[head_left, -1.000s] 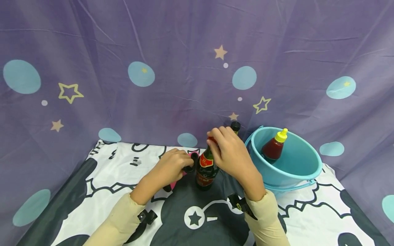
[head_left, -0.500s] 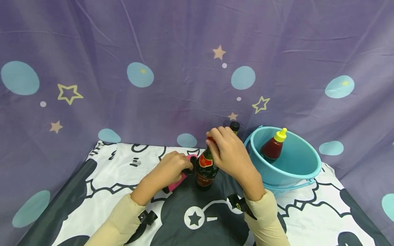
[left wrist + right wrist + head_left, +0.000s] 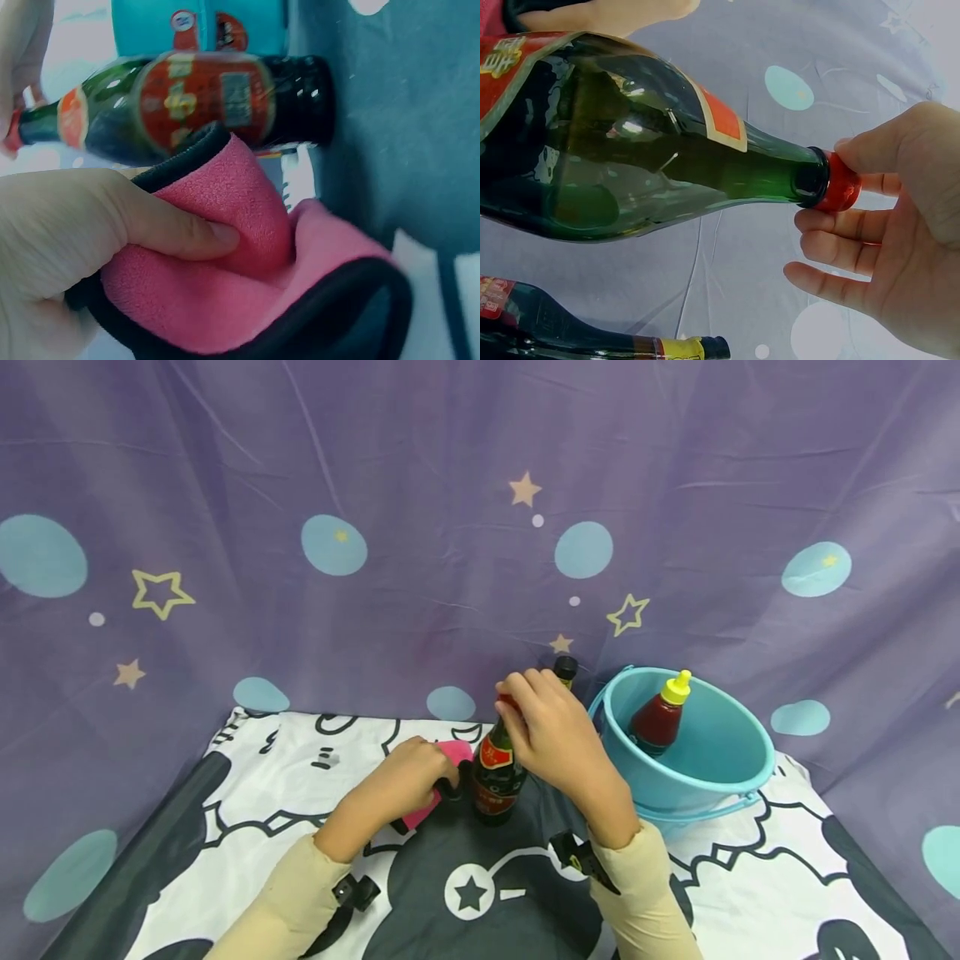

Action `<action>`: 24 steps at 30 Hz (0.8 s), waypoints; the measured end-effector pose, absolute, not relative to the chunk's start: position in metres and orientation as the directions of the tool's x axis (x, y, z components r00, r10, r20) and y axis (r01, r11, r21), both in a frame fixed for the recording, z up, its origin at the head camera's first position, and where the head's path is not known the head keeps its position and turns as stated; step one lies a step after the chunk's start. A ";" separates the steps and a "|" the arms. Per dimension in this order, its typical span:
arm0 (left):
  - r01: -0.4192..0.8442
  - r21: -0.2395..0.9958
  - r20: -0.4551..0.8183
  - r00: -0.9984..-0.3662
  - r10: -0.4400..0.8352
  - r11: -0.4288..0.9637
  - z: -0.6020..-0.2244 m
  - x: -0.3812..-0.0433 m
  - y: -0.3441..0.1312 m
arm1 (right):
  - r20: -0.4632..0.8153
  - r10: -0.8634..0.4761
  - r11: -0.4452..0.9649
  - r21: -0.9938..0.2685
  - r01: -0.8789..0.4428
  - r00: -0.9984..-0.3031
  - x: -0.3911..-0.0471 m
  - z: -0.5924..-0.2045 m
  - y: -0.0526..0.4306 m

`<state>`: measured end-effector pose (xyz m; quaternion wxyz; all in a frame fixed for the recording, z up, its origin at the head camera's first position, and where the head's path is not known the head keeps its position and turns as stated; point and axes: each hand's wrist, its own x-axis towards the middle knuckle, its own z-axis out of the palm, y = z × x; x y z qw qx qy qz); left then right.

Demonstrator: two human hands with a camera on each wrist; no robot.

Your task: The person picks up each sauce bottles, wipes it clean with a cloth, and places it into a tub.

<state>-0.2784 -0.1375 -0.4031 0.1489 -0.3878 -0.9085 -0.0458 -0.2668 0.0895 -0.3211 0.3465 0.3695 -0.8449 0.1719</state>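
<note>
Upright on the cloth-covered table stands a green glass bottle (image 3: pixel 493 781) with red labels and a red cap (image 3: pixel 843 182). My right hand (image 3: pixel 551 735) pinches that cap between thumb and fingers, as the right wrist view shows closely. To the bottle's left, my left hand (image 3: pixel 401 781) grips a folded pink cloth (image 3: pixel 232 191) with black edging, thumb pressed on top. In the left wrist view the cloth overlaps the lower part of the bottle's label; whether it touches the glass I cannot tell.
A light blue bucket (image 3: pixel 723 727) stands at the right, with a dark red squeeze bottle (image 3: pixel 656 722) with a yellow top leaning inside. Behind my right hand is another dark bottle (image 3: pixel 551 326) with a black cap. A purple curtain (image 3: pixel 420 510) hangs at the back.
My left hand has slid slightly down and left along the bottle's side, and more of the pink cloth shows. My right hand stays on the cap. The head view has shifted a little.
</note>
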 end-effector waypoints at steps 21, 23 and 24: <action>0.711 0.155 0.758 -0.531 0.379 0.686 -0.360 -0.271 -0.160 | 0.700 -0.501 0.681 -0.044 -0.731 -0.509 -0.265 -0.320 0.091; 0.745 0.123 0.817 -0.451 0.359 0.656 -0.359 -0.269 -0.157 | 0.703 -0.499 0.682 -0.041 -0.731 -0.506 -0.265 -0.321 0.090; 0.761 0.107 0.840 -0.414 0.352 0.640 -0.358 -0.269 -0.155 | 0.705 -0.500 0.682 -0.038 -0.731 -0.503 -0.266 -0.320 0.090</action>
